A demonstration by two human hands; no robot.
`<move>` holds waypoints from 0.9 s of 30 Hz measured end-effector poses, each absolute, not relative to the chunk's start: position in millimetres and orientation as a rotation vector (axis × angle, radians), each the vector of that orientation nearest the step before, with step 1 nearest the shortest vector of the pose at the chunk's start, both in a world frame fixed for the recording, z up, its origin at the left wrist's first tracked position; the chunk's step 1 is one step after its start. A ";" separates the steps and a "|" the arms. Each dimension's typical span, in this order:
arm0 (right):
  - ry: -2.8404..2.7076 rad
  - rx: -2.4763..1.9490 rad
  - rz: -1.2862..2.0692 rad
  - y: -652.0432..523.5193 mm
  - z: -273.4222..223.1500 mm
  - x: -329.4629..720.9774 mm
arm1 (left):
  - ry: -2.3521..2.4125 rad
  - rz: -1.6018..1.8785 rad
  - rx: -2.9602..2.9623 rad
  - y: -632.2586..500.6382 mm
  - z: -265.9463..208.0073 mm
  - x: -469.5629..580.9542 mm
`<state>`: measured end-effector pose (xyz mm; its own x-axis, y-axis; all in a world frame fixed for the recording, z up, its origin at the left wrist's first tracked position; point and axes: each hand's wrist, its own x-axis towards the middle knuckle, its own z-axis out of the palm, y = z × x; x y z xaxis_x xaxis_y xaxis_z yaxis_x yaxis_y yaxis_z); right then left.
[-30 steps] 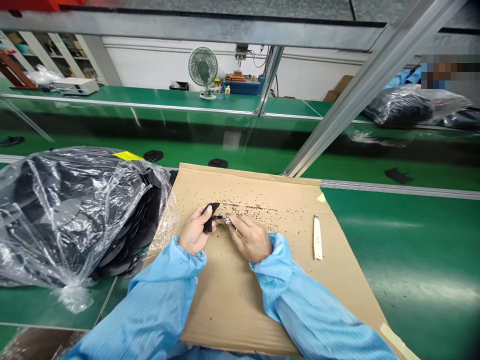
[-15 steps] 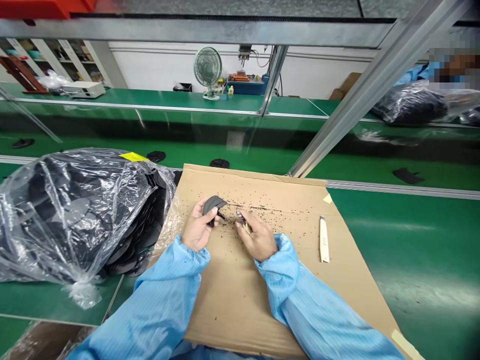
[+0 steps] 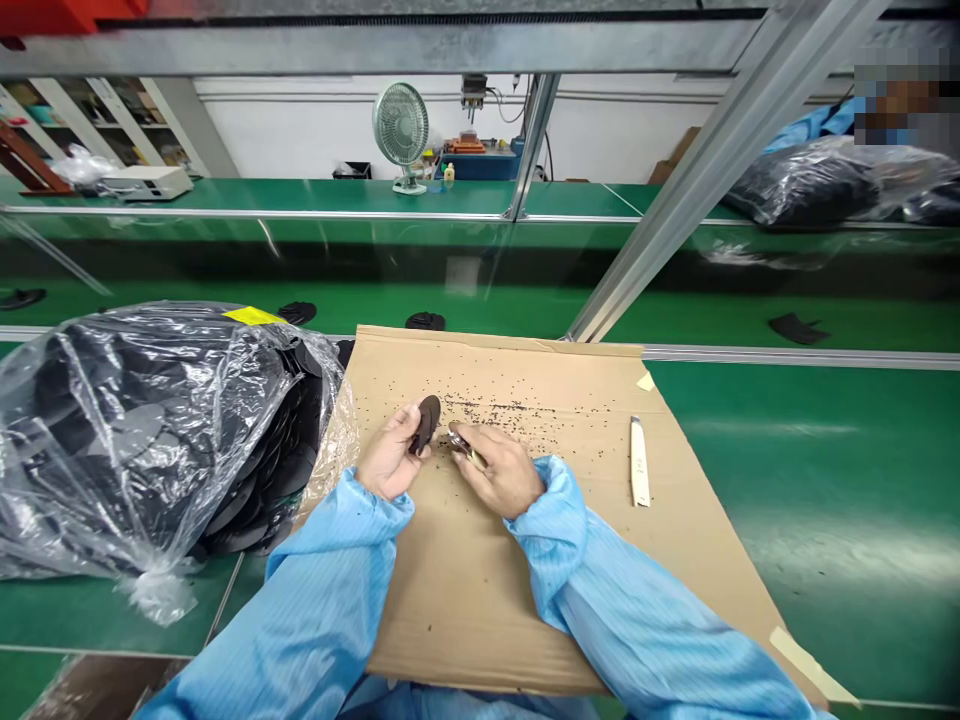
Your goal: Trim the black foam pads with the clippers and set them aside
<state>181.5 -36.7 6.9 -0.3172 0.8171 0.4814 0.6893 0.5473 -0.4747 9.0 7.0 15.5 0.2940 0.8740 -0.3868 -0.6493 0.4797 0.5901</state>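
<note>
My left hand (image 3: 390, 455) grips a thin black rounded part (image 3: 427, 424) between thumb and fingers, tilted so that it shows narrow. Close by on the right, my right hand (image 3: 501, 470) is closed around small silver nail clippers (image 3: 463, 447), their metal end pointing at the part with a short gap between. Both hands are over a cardboard sheet (image 3: 480, 600), where many tiny black bits (image 3: 510, 406) lie scattered. To the right on the cardboard rests a white-handled cutter (image 3: 639, 462).
A large clear bag (image 3: 150, 430) packed with black parts stands left of the cardboard. Loose black parts (image 3: 425, 321) lie on the green belt behind it. A slanted metal post (image 3: 675, 220) rises at the back right. Farther off stand a fan (image 3: 401, 125) and another person's blue sleeve (image 3: 806, 125).
My left hand has turned the black part from a broad view to nearly edge-on. The right hand with the clippers appears slightly farther left; the whole view has shifted a little too.
</note>
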 end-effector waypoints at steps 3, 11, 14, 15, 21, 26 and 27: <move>-2.125 -1.201 0.225 -37.8 6.5 180.6 | 0.718 0.985 0.323 6.5 15.0 8.6; -2.251 -1.202 0.179 -40.6 7.9 176.6 | 0.696 0.911 0.376 2.8 15.5 10.0; -2.282 -1.217 0.174 -41.1 8.8 175.9 | 0.719 0.898 0.390 1.8 17.6 10.9; -2.289 -1.222 0.175 -41.4 8.9 175.9 | 0.728 0.895 0.394 1.4 18.2 11.2; -2.319 -1.268 0.174 -42.8 8.4 175.9 | 0.764 0.899 0.425 0.4 18.7 12.6; -2.348 -1.307 0.151 -43.7 10.6 175.3 | 0.764 0.915 0.482 0.7 15.3 12.7; -2.365 -1.323 0.151 -43.9 11.8 175.1 | 0.766 0.919 0.494 0.7 14.4 12.9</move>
